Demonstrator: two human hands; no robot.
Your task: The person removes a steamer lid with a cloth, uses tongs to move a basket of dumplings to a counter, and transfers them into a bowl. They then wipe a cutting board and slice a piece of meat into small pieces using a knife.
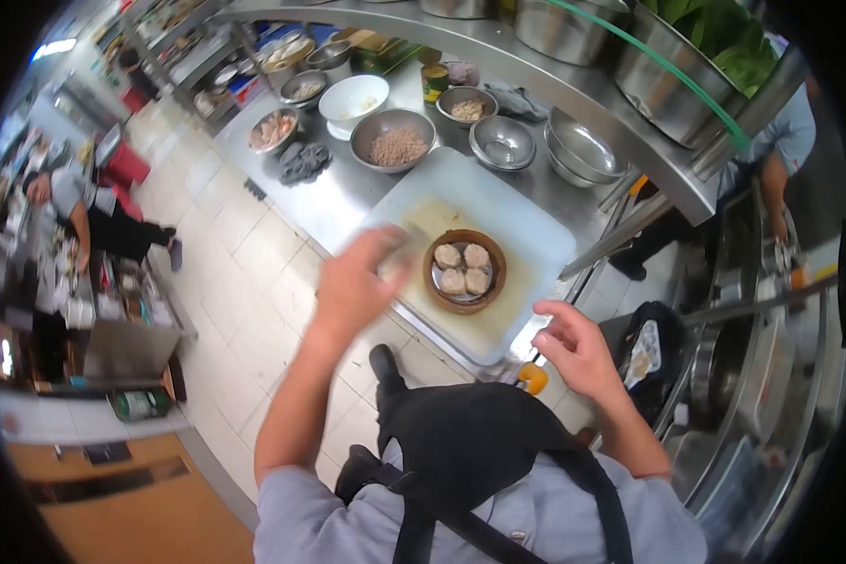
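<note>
A round bamboo steamer [500, 275] rests on a pale cutting board [536, 226]. Inside it sit several dumplings [477, 256], wrinkled and light in colour. My left hand [359, 280] hovers to the left of the steamer, above the board's edge. Motion smears its fingertips, but the thumb and fingers are apart and I see nothing held. On the other side, my right hand [578, 346] is near the board's right corner, its thumb and fingers spread with nothing between them. Neither hand touches the steamer.
Behind the board stand a metal bowl of minced filling [398, 148], a white bowl [353, 97] and stacked metal bowls [581, 150]. A steel shelf [498, 38] with pots overhangs the counter. One person [103, 211] works far left; another's arm [775, 188] shows at right.
</note>
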